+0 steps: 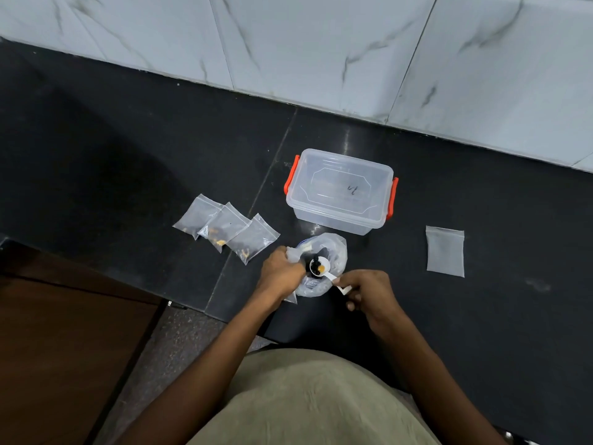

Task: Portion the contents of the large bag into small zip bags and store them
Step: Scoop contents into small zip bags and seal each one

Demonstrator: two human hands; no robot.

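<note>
A single head-worn camera looks steeply down and forward from above the person's chest. The lower frame is filled by both forearms and the lap, close to the lens. The dark counter (128,149) crosses the middle of the frame at arm's reach, running diagonally. The marble wall (321,43) fills the top of the frame, farthest away. The wide lens bends straight edges.
</note>
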